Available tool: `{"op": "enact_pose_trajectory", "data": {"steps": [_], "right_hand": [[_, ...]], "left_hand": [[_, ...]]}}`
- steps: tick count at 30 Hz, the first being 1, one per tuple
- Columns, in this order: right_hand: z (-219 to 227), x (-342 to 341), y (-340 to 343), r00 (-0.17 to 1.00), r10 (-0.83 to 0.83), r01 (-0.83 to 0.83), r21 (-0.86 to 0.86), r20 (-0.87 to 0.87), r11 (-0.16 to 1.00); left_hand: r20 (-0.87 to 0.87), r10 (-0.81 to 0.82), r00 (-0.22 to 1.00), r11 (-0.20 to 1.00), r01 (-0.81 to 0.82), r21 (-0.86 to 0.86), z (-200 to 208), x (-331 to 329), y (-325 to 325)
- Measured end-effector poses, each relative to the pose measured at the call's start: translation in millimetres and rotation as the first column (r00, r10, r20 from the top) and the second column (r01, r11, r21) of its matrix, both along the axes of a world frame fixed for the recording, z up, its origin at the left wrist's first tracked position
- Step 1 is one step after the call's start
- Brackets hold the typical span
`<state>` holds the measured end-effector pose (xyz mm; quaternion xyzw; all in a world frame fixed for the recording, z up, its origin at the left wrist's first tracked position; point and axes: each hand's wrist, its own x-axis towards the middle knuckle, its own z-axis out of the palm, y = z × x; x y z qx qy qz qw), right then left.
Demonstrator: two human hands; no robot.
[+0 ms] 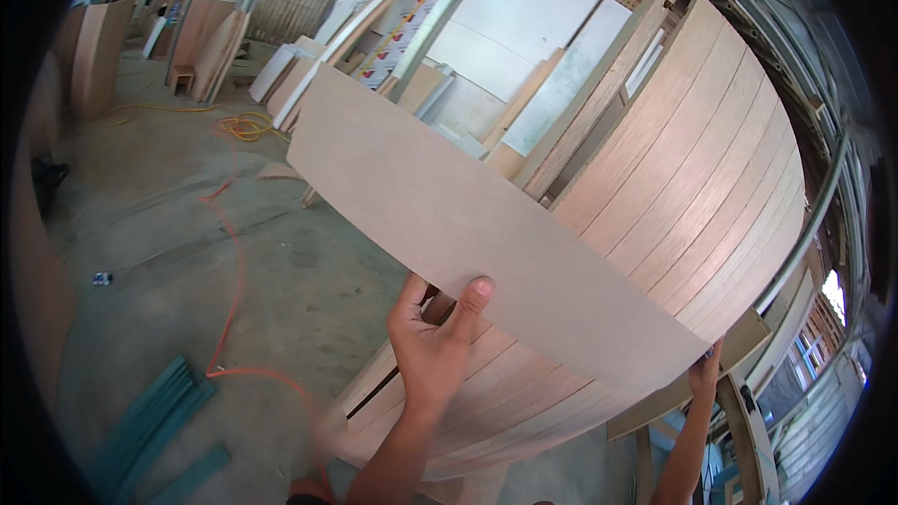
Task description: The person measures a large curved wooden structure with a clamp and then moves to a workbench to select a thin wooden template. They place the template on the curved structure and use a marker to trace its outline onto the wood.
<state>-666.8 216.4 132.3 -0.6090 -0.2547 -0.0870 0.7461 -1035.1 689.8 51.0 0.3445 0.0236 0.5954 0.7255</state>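
A long, pale board [505, 234] is held slantwise across the big curved panel [697, 168] built from wood strips, with one end poking well out past the panel's left side. Strips can be seen both beyond the board and on the near side, but whether board and panel are actually touching can't be told from here.

The board's lower edge is gripped by the left hand [432, 346], thumb pressed flat on the face and the other fingers tucked behind, in front of the panel. The right hand [706, 369] is put to the board's other end, by the panel's right side. Its fingers are mostly hidden, so how tightly they're curled can't be told.

Some white sheets [524, 14] are propped up beyond the panel, kinda to its left. An orange cord [238, 290] is strung along the floor [309, 271] left of the panel, a yellow cord [248, 126] is bunched farther off that way, and green strips [159, 421] are piled to the panel's near left.
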Motion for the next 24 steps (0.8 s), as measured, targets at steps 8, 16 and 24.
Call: {"op": "enact_pose_trajectory", "data": {"steps": [8, 16, 24], "right_hand": [[6.0, -4.3, 16.2, 0.994, -0.094, 0.092, -0.04, -0.053, 0.995], [4.5, 3.3, 12.1, 0.978, -0.185, 0.18, -0.052, -0.097, 0.982], [2.9, 17.1, -1.2, 0.993, -0.094, 0.09, -0.057, -0.071, 0.994]], "left_hand": [[0.008, 0.08, 0.997, 0.996, -0.08, -0.05, 6.8, -1.7, -3.0], [-0.02, 0.127, 0.992, 0.988, -0.128, -0.082, 13.9, -2.4, -9.2], [-0.021, 0.203, 0.979, 0.976, -0.204, -0.074, 6.9, 7.3, -10.6]]}}
